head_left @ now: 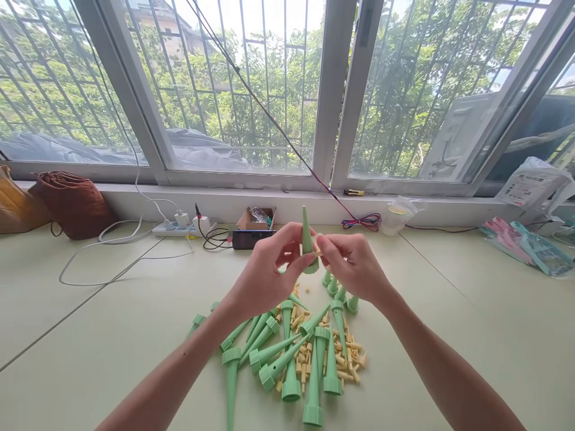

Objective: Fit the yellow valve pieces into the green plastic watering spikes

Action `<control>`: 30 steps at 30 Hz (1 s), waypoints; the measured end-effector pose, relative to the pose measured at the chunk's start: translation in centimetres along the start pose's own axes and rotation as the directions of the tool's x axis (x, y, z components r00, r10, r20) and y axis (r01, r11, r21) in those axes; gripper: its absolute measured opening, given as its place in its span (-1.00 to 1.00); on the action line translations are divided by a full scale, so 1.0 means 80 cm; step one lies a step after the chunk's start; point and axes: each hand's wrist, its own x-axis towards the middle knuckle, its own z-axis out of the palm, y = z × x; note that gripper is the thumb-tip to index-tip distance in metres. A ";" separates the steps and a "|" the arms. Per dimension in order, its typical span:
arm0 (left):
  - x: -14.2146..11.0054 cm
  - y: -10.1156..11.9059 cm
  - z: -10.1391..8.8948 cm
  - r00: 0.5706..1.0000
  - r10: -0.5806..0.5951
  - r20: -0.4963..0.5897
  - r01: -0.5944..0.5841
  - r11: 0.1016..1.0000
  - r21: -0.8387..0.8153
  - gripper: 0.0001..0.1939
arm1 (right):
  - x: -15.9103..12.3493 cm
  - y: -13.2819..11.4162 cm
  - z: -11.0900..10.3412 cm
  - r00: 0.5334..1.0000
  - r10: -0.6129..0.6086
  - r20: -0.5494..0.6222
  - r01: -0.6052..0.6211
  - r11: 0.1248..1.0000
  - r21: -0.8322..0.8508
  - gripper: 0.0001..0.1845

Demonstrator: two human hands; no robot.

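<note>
Between my hands a green plastic spike stands upright, its narrow tip pointing up and its wide cap end down. The fingers and thumb of my left hand are closed around it. My right hand pinches a small beige plastic peg against the side of the spike, mostly hidden by the fingertips. Below lies a loose heap of green spikes mixed with many small beige pegs. Several more spikes stand on their caps beneath my right hand.
A dark phone leans before a small cardboard box. Left of them are a power strip with cables and a brown drawstring bag. Coiled wire, a clear plastic bag and pink and teal packets lie toward the right.
</note>
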 end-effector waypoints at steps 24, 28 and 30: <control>0.006 0.002 -0.004 0.988 -0.152 -0.031 0.145 0.976 -0.163 -0.82 | 0.001 0.001 -0.006 0.984 -0.003 0.177 -0.030 0.982 0.186 -0.60; 0.007 0.003 -0.005 0.978 -0.210 0.004 0.205 0.947 -0.246 -0.75 | 0.000 -0.002 -0.008 0.982 -0.035 0.183 0.014 0.993 0.116 -0.61; 0.008 0.003 -0.006 0.973 -0.227 0.030 0.225 0.926 -0.304 -0.73 | -0.001 -0.002 -0.008 0.983 -0.051 0.176 0.039 0.997 0.067 -0.62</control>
